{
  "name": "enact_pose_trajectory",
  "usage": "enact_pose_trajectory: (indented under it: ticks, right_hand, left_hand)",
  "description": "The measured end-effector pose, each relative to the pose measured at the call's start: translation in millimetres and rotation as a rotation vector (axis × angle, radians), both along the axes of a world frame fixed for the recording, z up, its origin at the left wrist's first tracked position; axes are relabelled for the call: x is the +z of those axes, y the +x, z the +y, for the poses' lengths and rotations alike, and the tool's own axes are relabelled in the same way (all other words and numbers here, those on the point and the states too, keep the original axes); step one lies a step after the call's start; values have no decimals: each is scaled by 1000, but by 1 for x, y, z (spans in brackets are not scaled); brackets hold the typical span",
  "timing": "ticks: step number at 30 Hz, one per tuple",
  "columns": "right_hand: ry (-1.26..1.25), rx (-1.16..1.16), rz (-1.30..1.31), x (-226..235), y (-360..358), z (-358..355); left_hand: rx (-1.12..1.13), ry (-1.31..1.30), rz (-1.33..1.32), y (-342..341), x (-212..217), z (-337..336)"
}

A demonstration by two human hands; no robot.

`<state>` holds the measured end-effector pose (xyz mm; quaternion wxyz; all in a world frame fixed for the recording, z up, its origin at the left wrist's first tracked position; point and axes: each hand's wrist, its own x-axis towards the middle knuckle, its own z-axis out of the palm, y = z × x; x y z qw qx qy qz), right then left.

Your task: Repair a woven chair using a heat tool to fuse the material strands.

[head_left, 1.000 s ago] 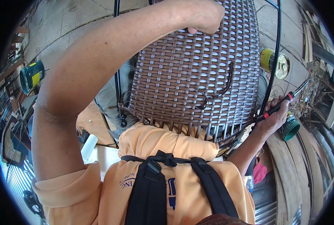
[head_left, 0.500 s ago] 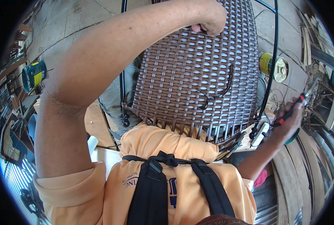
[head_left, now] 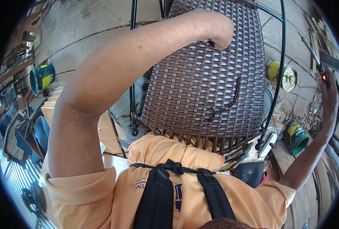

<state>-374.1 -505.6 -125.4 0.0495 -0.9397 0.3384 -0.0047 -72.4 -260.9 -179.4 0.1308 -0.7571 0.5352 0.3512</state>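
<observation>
Left hand (head_left: 215, 32) is clenched on the upper weave of the brown wicker panel (head_left: 207, 80). Right hand (head_left: 328, 89), well to the panel's right, grips a screwdriver (head_left: 315, 57) angled up-left toward it.

At the left edge of the frame a green can with a yellow label (head_left: 42, 78) lies on its side on the concrete floor (head_left: 81, 34), while a second can, yellow-banded with a round metal lid (head_left: 282, 75), lies at the right. Lower right, a green tin with a yellow label (head_left: 297, 137) lies tipped on wooden planks (head_left: 322, 183), near a tangle of dry straw-like scraps (head_left: 312, 114), and a small white oblong object (head_left: 267, 144) sits just left of it. Across the bottom of the frame run an orange shirt (head_left: 177, 168) and black harness straps (head_left: 158, 198).
</observation>
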Motion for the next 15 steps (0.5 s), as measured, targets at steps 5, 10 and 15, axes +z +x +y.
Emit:
enact_pose_trajectory:
  ticks: [5,10,15]
  right_hand:
    - [-134,159,35,-21,23,-27]
    - [-411,447,97,-14,73,-13]
    - [-510,523,163,-15,93,-7]
  left_hand:
    - [-26,28,-21,-3,-1,-5]
    - [-55,-63,-22,1,-4,-1]
    - [-37,-23,9,2,2,1]
